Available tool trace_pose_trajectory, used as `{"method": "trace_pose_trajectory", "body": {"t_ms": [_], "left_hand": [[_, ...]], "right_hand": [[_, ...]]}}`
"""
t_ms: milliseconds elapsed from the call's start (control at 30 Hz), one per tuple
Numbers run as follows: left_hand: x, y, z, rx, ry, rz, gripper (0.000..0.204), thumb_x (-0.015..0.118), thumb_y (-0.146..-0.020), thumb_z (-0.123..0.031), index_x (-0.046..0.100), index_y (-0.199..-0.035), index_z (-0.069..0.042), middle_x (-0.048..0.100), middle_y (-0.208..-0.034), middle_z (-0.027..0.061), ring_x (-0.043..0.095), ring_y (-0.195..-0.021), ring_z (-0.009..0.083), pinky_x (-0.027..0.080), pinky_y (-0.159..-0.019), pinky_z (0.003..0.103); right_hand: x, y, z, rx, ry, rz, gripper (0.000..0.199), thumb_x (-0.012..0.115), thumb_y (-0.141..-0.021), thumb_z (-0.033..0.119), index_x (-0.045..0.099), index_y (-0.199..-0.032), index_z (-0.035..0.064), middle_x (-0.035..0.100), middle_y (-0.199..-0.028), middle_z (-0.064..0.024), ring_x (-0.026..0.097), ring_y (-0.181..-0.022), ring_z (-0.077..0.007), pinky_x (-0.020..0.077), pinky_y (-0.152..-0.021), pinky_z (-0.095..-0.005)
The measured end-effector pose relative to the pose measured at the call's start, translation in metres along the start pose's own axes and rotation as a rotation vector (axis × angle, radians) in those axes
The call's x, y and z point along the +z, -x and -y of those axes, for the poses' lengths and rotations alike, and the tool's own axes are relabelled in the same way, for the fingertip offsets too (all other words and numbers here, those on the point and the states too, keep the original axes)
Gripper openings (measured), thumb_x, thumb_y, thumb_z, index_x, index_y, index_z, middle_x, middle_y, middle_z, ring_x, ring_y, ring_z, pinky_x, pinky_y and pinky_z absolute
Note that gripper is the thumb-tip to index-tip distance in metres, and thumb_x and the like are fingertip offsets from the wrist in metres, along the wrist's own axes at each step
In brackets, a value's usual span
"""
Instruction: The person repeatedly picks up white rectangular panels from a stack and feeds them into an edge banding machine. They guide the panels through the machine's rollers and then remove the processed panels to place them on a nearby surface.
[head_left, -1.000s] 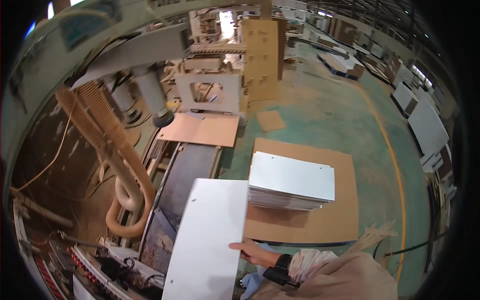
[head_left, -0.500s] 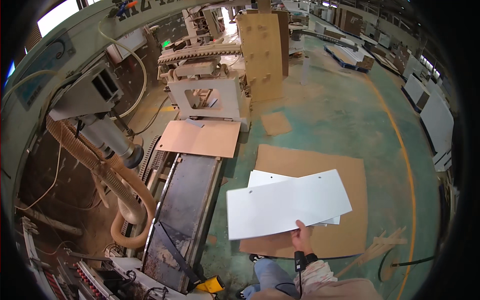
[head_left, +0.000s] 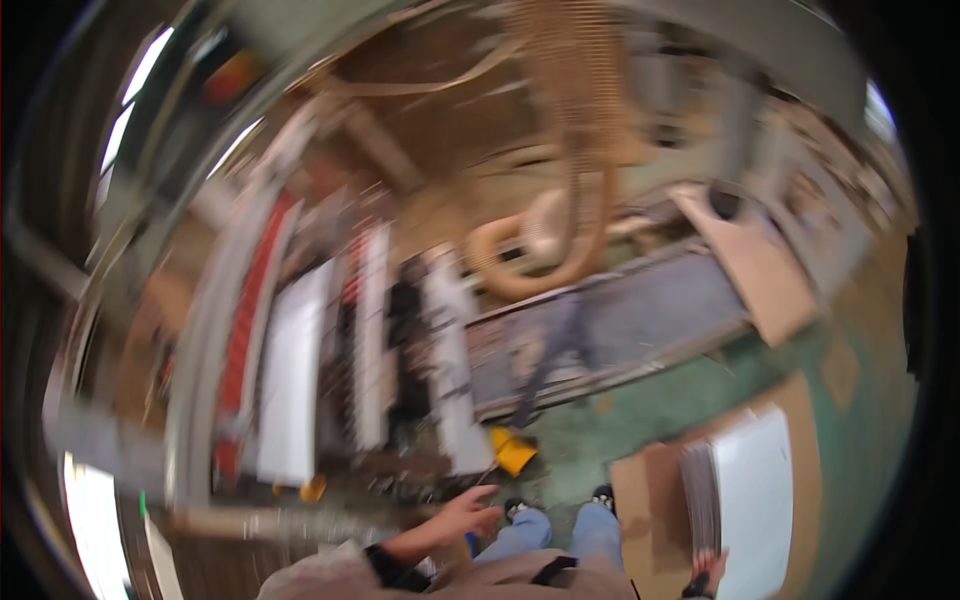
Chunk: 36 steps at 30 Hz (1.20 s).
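- The left hand is raised in front of the body, fingers loosely spread and open, holding nothing; it hangs above the green floor near the yellow scoop-shaped object.
- The right hand is at the lower right, at the near edge of the stack of thin white rectangular panels; the view is too blurred to tell whether the fingers are closed on a panel or only touching it.
- The stack of white panels lies on a flat brown fibreboard sheet on the floor, just right of the person's dark shoes.
- Beyond the feet a long dark conveyor bed runs across the view, with a tan ribbed flexible hose curling above it.
- A brown board rests at the conveyor's right end.
- To the left, a long white panel lies lengthwise on the machine beside red-and-white rails.
- The whole picture is smeared by motion, so fine detail is lost.
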<state>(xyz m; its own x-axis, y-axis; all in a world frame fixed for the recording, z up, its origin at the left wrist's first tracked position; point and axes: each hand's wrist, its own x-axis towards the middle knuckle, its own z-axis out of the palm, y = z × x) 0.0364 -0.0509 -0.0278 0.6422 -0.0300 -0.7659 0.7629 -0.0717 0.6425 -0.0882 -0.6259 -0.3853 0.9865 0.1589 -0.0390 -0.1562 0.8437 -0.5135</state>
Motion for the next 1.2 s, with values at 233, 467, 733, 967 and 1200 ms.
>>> {"method": "trace_pose_trajectory", "body": {"t_ms": [233,467,733,967,1200], "left_hand": [[-0.018,0.065,0.207,-0.133,0.907,-0.400,0.032,0.062,-0.081,-0.027,0.054,-0.101,-0.003,0.058,-0.075,0.0072,0.060,-0.069,0.0183,0.052,-0.064,0.030],[-0.017,0.147,0.442,0.273,1.609,-1.051,0.021,0.055,-0.085,-0.025,0.054,-0.088,-0.004,0.060,-0.082,0.0114,0.061,-0.078,0.0252,0.051,-0.073,0.038],[-0.023,0.176,0.608,0.517,2.547,-1.484,0.030,0.058,-0.082,-0.017,0.045,-0.104,0.000,0.058,-0.087,0.0157,0.059,-0.088,0.0288,0.050,-0.076,0.042],[-0.029,0.197,0.600,0.602,2.524,-1.505,0.028,0.061,-0.083,-0.022,0.051,-0.100,-0.003,0.060,-0.086,0.0132,0.060,-0.075,0.0240,0.051,-0.073,0.037],[-0.039,0.227,0.557,0.521,2.278,-1.739,0.024,0.055,-0.088,-0.027,0.053,-0.095,-0.004,0.057,-0.074,0.0119,0.059,-0.063,0.0244,0.053,-0.059,0.036]], "right_hand": [[0.161,-0.187,0.010,0.878,0.451,-0.643,0.029,0.055,-0.087,0.035,0.051,-0.089,0.0054,0.056,-0.083,-0.0102,0.054,-0.081,-0.0230,0.0430,-0.084,-0.0390],[0.426,-0.306,-0.189,1.290,0.510,0.208,0.028,0.043,-0.092,0.031,0.048,-0.094,0.0037,0.054,-0.079,-0.0078,0.053,-0.066,-0.0177,0.0467,-0.057,-0.0287],[0.602,-0.088,-0.485,1.659,0.934,1.073,0.034,0.050,-0.090,0.026,0.049,-0.114,0.0013,0.058,-0.108,-0.0134,0.058,-0.094,-0.0201,0.0480,-0.081,-0.0333],[0.554,0.032,-0.668,0.930,1.489,1.513,0.042,0.062,-0.081,0.031,0.055,-0.108,0.0002,0.061,-0.097,-0.0133,0.060,-0.089,-0.0217,0.0502,-0.067,-0.0343],[0.612,0.049,-0.666,1.512,1.291,1.151,0.035,0.056,-0.086,0.022,0.051,-0.112,-0.0008,0.061,-0.090,-0.0142,0.062,-0.066,-0.0252,0.0543,-0.049,-0.0333]]}}
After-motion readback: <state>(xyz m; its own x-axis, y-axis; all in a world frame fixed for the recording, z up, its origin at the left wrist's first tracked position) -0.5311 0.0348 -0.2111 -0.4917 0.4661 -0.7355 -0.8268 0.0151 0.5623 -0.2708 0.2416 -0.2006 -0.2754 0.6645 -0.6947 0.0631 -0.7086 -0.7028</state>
